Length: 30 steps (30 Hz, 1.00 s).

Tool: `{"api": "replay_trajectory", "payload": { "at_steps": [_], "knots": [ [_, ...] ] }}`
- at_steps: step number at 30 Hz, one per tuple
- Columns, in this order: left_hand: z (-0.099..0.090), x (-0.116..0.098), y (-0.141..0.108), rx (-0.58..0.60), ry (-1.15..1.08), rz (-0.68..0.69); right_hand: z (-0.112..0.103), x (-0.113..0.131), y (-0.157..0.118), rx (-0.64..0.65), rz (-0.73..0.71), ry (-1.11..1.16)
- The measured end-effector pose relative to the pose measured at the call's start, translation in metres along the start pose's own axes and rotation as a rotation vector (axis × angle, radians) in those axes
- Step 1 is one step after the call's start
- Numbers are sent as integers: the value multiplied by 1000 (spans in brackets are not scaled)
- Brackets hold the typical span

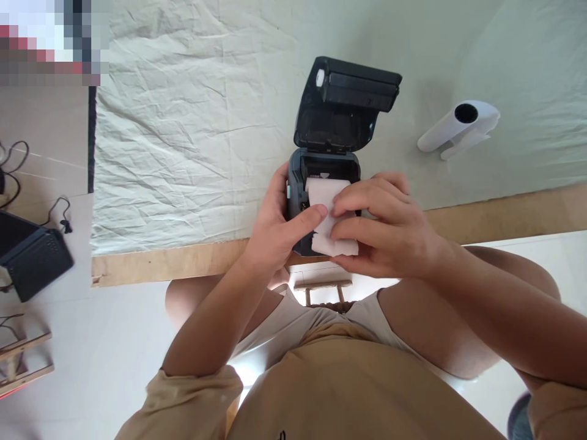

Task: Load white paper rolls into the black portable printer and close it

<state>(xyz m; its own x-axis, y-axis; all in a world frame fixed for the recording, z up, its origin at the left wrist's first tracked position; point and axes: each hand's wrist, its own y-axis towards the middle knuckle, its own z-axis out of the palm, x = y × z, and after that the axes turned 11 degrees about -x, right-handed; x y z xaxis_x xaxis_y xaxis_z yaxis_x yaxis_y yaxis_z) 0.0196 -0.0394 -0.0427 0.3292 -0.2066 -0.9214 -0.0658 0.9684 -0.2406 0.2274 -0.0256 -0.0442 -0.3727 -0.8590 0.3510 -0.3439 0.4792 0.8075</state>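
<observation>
- Being gripped by left hand: printer, thumb on paper roll.
- Roll is set inside printer between hands, touched by right hand; pinch can't be confirmed.
- Lid is raised beyond grip.

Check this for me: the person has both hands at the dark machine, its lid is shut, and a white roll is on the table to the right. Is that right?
Not quite: the lid isn't shut. The head view shows it standing open. Both hands, left and right, are at the dark machine, and the white roll is on the table to the right.
</observation>
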Motion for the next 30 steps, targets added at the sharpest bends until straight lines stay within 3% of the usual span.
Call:
{"api": "replay_trajectory", "payload": {
  "at_steps": [3, 7, 11, 17, 22, 23, 27, 30],
  "knots": [
    [0, -3, 1, -19, 60, -29, -3, -8, 0, -95, 11, 112],
    [2, -6, 0, -22, 104, -23, -7, -23, 2, -309, 300, 79],
    [5, -9, -2, -41, 107, -35, -10, -34, 2, -135, 507, 178],
    [-3, -5, 0, 2, 95, -31, -8, -36, 0, -227, 555, 301],
    [-6, -2, -1, 95, 66, -85, 0, -34, -11, 30, 547, 308],
    [-5, -2, -2, 70, 23, -50, 1, -34, -13, 68, 542, 305],
    [2, -3, -5, 47, -67, -95, 0, -34, -10, 113, 562, 360],
    [4, -5, -6, 54, -63, -157, -3, -30, -3, 154, 670, 360]
  ]
}}
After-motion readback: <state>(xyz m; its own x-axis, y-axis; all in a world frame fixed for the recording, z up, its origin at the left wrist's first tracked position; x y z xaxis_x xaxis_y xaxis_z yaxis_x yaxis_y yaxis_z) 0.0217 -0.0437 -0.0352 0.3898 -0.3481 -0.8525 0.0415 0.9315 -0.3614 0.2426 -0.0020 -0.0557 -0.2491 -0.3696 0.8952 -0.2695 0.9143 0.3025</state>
